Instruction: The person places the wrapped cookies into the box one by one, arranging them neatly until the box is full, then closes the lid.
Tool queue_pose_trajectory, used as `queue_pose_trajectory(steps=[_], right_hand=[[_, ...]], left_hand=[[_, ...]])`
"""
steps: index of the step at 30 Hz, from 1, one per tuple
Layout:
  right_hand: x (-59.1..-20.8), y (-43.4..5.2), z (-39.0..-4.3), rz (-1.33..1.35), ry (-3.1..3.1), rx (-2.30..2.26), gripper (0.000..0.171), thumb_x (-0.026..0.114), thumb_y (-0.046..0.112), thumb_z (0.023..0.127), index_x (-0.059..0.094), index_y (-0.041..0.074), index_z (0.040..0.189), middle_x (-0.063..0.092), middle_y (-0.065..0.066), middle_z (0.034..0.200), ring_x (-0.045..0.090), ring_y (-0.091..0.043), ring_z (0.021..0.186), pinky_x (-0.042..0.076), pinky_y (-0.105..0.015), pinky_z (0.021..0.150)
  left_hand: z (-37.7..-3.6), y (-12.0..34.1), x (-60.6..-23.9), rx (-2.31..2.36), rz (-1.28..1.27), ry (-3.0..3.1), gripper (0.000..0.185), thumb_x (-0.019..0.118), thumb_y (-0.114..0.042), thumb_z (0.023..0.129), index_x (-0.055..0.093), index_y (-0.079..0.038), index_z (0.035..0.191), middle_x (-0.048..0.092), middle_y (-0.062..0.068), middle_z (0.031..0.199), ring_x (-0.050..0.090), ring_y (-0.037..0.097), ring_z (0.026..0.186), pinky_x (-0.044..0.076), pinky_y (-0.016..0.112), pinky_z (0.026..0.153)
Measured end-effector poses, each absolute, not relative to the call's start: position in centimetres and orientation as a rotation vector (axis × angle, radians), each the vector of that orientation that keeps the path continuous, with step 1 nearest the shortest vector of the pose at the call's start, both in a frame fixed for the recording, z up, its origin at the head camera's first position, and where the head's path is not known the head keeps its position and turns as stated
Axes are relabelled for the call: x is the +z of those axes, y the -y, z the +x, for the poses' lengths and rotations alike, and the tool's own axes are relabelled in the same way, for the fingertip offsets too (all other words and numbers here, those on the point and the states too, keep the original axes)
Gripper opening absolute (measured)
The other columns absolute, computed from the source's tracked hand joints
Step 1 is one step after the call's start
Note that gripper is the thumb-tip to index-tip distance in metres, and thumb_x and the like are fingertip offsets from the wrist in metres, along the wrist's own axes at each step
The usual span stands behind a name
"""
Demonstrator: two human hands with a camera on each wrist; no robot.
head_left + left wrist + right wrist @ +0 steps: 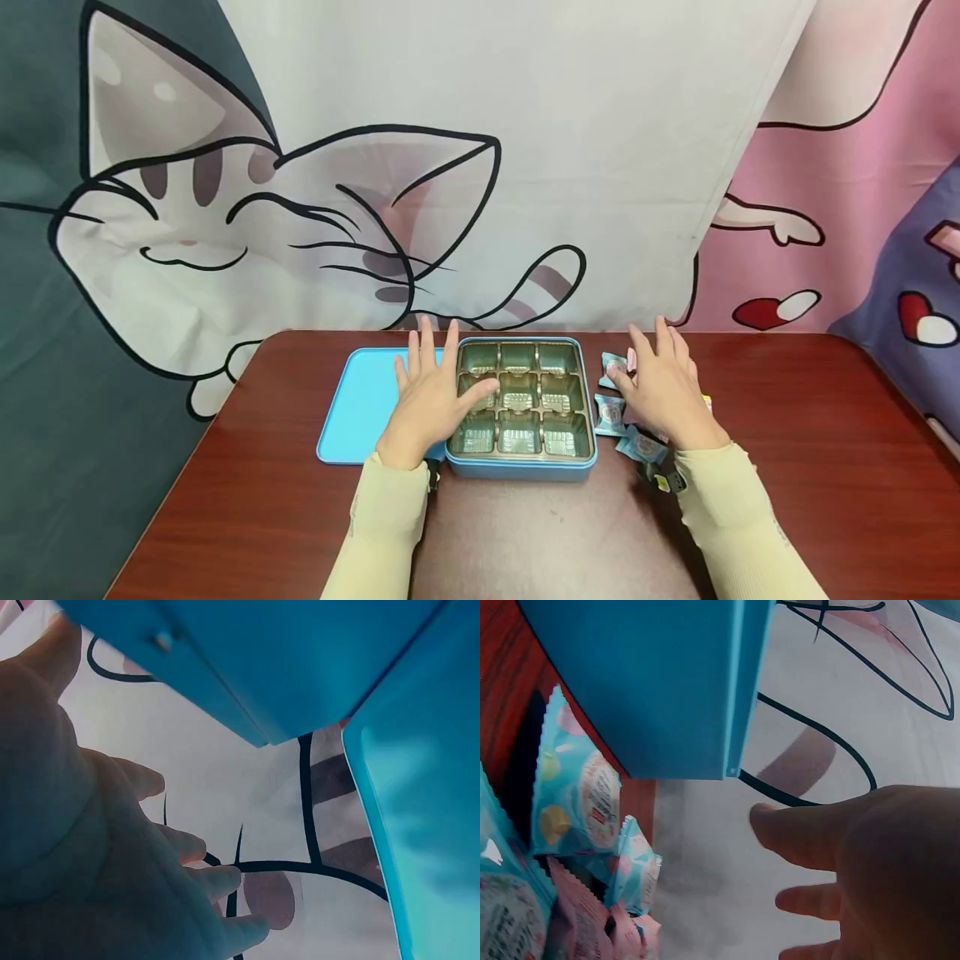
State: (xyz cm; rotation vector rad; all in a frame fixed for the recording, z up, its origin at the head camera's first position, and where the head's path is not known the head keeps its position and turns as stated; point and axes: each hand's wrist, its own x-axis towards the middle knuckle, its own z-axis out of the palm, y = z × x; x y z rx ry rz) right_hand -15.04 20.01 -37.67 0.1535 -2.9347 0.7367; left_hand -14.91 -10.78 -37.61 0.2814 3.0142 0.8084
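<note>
A blue box [521,471] with a gold tray [519,390] of several square compartments stands in the middle of the table; the compartments look bare. My left hand [427,408], fingers spread, hovers over the box's left edge and the flat blue lid [360,408] beside it. In the left wrist view the left hand [97,825] holds nothing. My right hand [667,392] is held above several small wrapped candies [610,414], its fingers extended. The right wrist view shows the right hand [885,862] apart from the blue and pink candy packets [577,795].
The brown wooden table [225,517] reaches back to a cloth backdrop [585,125] printed with cartoon cats. Some candies lie partly hidden under my right hand. Dark wrist straps sit at both sleeve cuffs.
</note>
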Motion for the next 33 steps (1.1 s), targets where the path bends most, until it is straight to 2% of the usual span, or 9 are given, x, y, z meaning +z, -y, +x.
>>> queue_pose_trajectory(steps=[6, 13, 17, 21, 26, 33], right_hand=[[-38.0, -19.9, -15.5, 0.222, 2.994, 0.670, 0.066, 0.068, 0.018, 0.096, 0.037, -0.005, 0.150, 0.015, -0.036, 0.158, 0.016, -0.057, 0.139, 0.020, -0.074, 0.104], [-39.2, -20.1, -16.0, 0.395, 2.965, 0.621, 0.060, 0.070, 0.007, 0.092, 0.047, -0.005, 0.145, 0.033, -0.036, 0.151, 0.034, -0.057, 0.131, 0.029, -0.069, 0.104], [-39.7, -20.3, -16.2, 0.477, 2.948, 0.607, 0.055, 0.069, 0.001, 0.089, 0.052, -0.004, 0.141, 0.041, -0.036, 0.147, 0.040, -0.058, 0.127, 0.028, -0.070, 0.105], [-40.2, -20.3, -16.3, 0.497, 2.975, 0.607, 0.052, 0.065, -0.004, 0.088, 0.055, -0.004, 0.139, 0.041, -0.036, 0.147, 0.041, -0.059, 0.127, 0.027, -0.072, 0.105], [-40.7, -20.3, -16.3, 0.516, 3.011, 0.574, 0.049, 0.061, -0.007, 0.088, 0.058, -0.003, 0.137, 0.043, -0.036, 0.145, 0.038, -0.056, 0.134, 0.030, -0.067, 0.107], [-41.3, -20.3, -16.3, 0.542, 3.022, 0.573, 0.047, 0.049, -0.011, 0.090, 0.061, -0.003, 0.135, 0.046, -0.036, 0.142, 0.035, -0.055, 0.137, 0.031, -0.065, 0.108]], left_hand=[[-15.1, 10.4, -37.3, 0.820, 0.308, -2.981, 0.100, 0.057, -0.063, 0.095, 0.000, -0.018, 0.163, -0.027, 0.010, 0.163, -0.021, 0.033, 0.150, -0.008, 0.064, 0.116], [-15.0, 10.4, -37.4, 0.828, 0.311, -2.957, 0.100, 0.058, -0.062, 0.094, 0.001, -0.017, 0.163, -0.025, 0.011, 0.164, -0.018, 0.035, 0.151, -0.007, 0.064, 0.116], [-15.0, 10.3, -37.4, 0.829, 0.326, -2.937, 0.100, 0.058, -0.062, 0.095, 0.000, -0.018, 0.163, -0.022, 0.011, 0.165, -0.014, 0.036, 0.152, -0.004, 0.064, 0.117], [-14.9, 10.4, -37.4, 0.844, 0.329, -2.909, 0.099, 0.058, -0.061, 0.095, -0.001, -0.020, 0.163, -0.020, 0.012, 0.166, -0.015, 0.034, 0.152, -0.005, 0.061, 0.118], [-14.7, 10.5, -37.6, 0.842, 0.342, -2.880, 0.098, 0.058, -0.061, 0.095, -0.002, -0.021, 0.163, -0.018, 0.012, 0.166, -0.014, 0.032, 0.152, -0.005, 0.059, 0.118], [-14.5, 10.5, -37.6, 0.838, 0.389, -2.828, 0.098, 0.060, -0.058, 0.096, -0.001, -0.020, 0.163, -0.013, 0.014, 0.167, -0.003, 0.036, 0.153, 0.002, 0.058, 0.120]])
